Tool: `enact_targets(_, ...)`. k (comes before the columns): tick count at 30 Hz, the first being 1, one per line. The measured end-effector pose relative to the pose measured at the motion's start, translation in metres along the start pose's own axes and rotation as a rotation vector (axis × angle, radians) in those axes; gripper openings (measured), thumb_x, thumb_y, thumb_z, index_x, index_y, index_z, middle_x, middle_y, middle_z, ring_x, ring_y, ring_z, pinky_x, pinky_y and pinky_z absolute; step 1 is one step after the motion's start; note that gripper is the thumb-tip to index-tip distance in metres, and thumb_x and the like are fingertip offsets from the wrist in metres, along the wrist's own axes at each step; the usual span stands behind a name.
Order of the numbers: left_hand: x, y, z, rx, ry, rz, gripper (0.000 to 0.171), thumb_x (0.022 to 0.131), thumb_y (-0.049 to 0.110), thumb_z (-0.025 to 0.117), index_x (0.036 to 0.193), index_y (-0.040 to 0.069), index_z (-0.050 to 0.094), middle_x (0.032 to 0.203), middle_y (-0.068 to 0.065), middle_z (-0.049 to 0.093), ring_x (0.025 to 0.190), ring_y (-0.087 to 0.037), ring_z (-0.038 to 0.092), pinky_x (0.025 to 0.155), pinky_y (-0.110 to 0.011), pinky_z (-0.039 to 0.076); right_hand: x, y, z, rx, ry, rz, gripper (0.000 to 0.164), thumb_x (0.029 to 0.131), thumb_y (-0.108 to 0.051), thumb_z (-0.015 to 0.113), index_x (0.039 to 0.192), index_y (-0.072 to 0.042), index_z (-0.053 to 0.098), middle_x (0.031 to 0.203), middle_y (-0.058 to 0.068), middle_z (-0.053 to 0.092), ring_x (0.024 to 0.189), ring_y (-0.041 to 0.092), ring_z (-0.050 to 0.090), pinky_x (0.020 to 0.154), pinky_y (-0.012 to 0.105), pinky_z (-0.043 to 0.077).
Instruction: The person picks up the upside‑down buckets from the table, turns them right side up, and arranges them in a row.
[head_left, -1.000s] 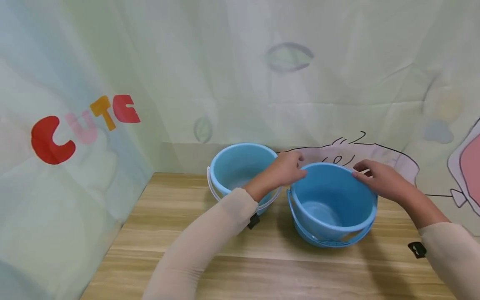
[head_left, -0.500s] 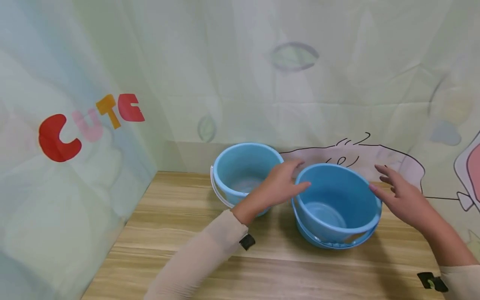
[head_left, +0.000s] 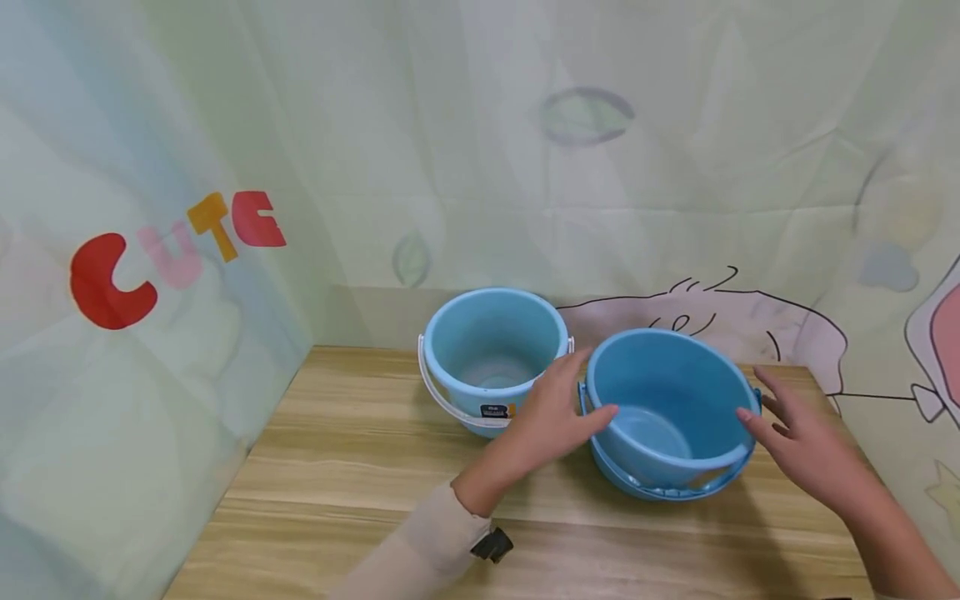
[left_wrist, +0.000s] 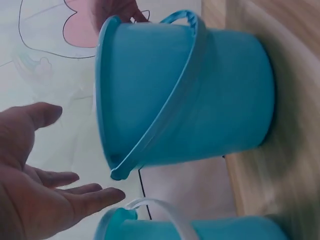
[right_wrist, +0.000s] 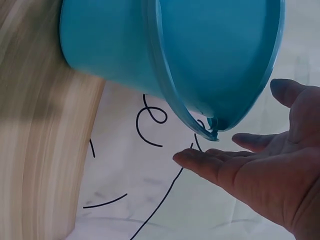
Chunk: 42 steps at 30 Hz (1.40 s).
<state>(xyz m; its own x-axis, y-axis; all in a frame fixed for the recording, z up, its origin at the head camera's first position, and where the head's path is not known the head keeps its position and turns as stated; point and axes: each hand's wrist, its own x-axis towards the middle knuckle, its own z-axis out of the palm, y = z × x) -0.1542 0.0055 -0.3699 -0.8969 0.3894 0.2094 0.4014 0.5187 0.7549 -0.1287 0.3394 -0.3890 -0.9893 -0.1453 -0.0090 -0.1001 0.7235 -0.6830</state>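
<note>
A darker blue bucket (head_left: 637,462) stands upright on the right, its blue handle (head_left: 667,493) lowered round the front. At its left side, my left hand (head_left: 551,417) has fingers spread and thumb near the rim. The left wrist view shows that hand (left_wrist: 47,195) apart from the bucket (left_wrist: 150,95). On the opposite side is my right hand (head_left: 806,446), fingers extended; in the right wrist view its fingers (right_wrist: 205,162) are close to the handle's hinge, without gripping it. A lighter blue bucket (head_left: 465,392) with a white handle (head_left: 450,408) stands to the left, partly behind my left hand.
Both buckets stand on a wood-grain table (head_left: 360,467) near its back edge. A printed curtain (head_left: 450,167) hangs directly behind, and another side covering with coloured letters (head_left: 112,283) closes off the left. The lighter bucket carries a dark label (head_left: 493,411).
Both hands have left the darker bucket's back rim and come nearer along its two sides, with fingers spreading. The lighter bucket's label has come into sight. Both buckets stay in place.
</note>
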Motion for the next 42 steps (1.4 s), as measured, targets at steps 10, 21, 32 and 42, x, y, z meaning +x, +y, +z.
enact_targets(10, -0.005, -0.007, 0.016, -0.069, -0.006, -0.026, 0.068, 0.095, 0.029, 0.076, 0.154, 0.01, 0.046, 0.148, -0.012, 0.056, 0.136, -0.022, 0.054, 0.104, -0.039, 0.053, -0.007, -0.001, 0.006, 0.013, -0.018, -0.007, 0.07, 0.111, -0.027, 0.048, 0.161, 0.007, 0.013, 0.16, 0.042, 0.02, 0.134, 0.069, 0.036, 0.091, 0.068, 0.049)
enact_targets(21, 0.0, -0.007, 0.023, -0.06, 0.041, -0.028, 0.062, 0.094, 0.028, 0.077, 0.147, 0.005, 0.054, 0.142, -0.014, 0.06, 0.13, -0.023, 0.056, 0.103, -0.037, 0.054, -0.008, -0.001, 0.006, -0.002, -0.012, 0.022, 0.074, 0.11, -0.031, 0.05, 0.162, 0.005, 0.012, 0.159, 0.042, 0.023, 0.133, 0.066, 0.04, 0.089, 0.066, 0.053)
enact_targets(32, 0.015, -0.008, 0.027, -0.059, 0.042, -0.099, 0.07, 0.094, 0.027, 0.077, 0.151, -0.001, 0.047, 0.15, -0.016, 0.053, 0.136, -0.027, 0.054, 0.107, -0.043, 0.053, 0.0, -0.002, 0.006, -0.007, -0.002, 0.069, 0.076, 0.11, -0.036, 0.048, 0.163, 0.004, 0.012, 0.153, 0.047, 0.03, 0.13, 0.066, 0.044, 0.087, 0.066, 0.054)
enact_targets(42, 0.029, -0.011, 0.031, -0.075, 0.062, -0.101, 0.068, 0.094, 0.026, 0.077, 0.151, 0.004, 0.047, 0.145, -0.012, 0.057, 0.131, -0.024, 0.058, 0.106, -0.042, 0.053, 0.011, 0.001, 0.004, 0.023, -0.002, 0.071, 0.077, 0.11, -0.039, 0.046, 0.164, 0.001, 0.007, 0.157, 0.045, 0.023, 0.132, 0.068, 0.038, 0.09, 0.068, 0.049)
